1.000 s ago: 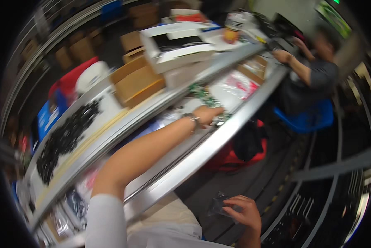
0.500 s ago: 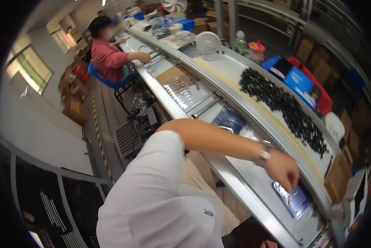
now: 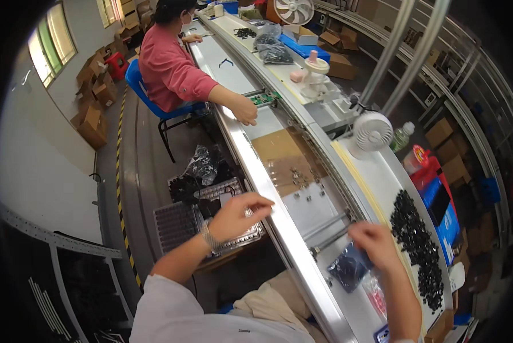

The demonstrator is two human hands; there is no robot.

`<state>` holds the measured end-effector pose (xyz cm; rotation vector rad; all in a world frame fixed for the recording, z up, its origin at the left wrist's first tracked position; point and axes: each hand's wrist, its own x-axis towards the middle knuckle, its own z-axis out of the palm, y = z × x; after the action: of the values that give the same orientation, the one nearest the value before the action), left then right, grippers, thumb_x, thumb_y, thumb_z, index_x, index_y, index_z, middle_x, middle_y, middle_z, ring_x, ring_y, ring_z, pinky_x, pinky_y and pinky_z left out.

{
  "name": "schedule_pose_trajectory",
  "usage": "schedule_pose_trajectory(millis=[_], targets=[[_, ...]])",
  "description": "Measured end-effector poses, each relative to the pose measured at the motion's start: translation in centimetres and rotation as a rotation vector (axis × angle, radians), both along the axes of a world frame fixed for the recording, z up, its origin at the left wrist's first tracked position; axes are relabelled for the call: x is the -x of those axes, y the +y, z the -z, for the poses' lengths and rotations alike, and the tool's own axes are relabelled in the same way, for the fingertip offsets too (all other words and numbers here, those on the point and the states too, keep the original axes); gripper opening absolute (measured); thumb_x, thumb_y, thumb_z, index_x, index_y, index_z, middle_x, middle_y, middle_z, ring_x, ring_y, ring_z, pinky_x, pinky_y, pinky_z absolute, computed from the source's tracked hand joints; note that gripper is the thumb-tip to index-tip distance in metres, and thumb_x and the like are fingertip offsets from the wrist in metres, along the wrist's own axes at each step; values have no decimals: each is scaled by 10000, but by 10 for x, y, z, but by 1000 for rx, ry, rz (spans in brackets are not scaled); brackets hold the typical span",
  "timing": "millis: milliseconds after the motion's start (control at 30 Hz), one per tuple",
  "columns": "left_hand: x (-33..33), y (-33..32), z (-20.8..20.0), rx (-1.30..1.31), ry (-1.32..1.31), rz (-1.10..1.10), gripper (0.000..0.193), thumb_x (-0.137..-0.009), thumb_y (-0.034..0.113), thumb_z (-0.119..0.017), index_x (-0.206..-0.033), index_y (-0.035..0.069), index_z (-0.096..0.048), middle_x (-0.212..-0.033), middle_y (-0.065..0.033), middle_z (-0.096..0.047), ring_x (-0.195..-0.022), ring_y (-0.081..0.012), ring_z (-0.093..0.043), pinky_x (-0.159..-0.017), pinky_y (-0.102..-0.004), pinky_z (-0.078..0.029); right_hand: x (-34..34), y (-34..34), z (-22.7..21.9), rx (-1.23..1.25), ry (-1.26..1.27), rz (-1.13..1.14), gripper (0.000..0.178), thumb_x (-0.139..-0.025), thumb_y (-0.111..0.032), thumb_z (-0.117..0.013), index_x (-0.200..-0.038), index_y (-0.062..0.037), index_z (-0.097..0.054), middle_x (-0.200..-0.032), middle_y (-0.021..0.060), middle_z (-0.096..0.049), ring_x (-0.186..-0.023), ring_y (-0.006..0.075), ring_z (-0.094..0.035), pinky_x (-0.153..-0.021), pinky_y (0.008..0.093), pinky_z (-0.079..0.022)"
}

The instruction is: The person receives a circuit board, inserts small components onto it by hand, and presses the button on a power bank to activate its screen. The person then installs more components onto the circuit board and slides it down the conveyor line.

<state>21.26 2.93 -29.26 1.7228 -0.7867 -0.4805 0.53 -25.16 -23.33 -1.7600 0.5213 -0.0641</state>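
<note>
My left hand (image 3: pixel 242 216), with a metal-band watch (image 3: pixel 208 235) on its wrist, hovers beside the bench's metal edge (image 3: pixel 276 228). Its thumb and index finger are apart, with nothing visible between them. Below it are plastic trays (image 3: pixel 173 231) of small parts. My right hand (image 3: pixel 375 244) hangs over the conveyor line, close to a dark plastic bag (image 3: pixel 348 267). Its fingers are bent and slightly blurred; whether they hold anything cannot be made out. A clear sheet with small metal parts (image 3: pixel 299 177) lies farther along the line, on brown board (image 3: pixel 279 146).
A co-worker in a pink top (image 3: pixel 173 71) sits at the far left, one hand near a green circuit board (image 3: pixel 263 99). Across the rail lie many black parts (image 3: pixel 416 246), a white fan (image 3: pixel 372 134) and a blue box (image 3: pixel 439 208). Metal posts (image 3: pixel 402 51) rise behind.
My left hand has drawn back leftward from above a shiny bluish packet to the bench edge. My right hand has come over the line. The view has turned toward the co-worker.
</note>
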Motion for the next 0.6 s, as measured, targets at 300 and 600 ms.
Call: schedule_pose_trajectory(millis=[300, 600], targets=[[-18, 58, 11, 39, -93, 175, 216, -897, 8, -697, -1112, 6, -715, -1020, -83, -710, -820, -180, -656, -754, -267, -531, -374, 24, 105, -536, -158, 194, 212, -970, -236, -676, -1035, -41, -729, -956, 19, -694, -699, 72, -550, -636, 195, -455], [-23, 117, 50, -43, 183, -7, 236, -900, -7, -695, -1135, 0, -714, -1062, -108, -704, -847, -179, -657, -776, -263, -524, -453, 38, 137, -587, -176, 289, 242, -929, -279, -726, -1016, -53, -737, -953, 22, -696, -680, 77, -528, -626, 197, -440]])
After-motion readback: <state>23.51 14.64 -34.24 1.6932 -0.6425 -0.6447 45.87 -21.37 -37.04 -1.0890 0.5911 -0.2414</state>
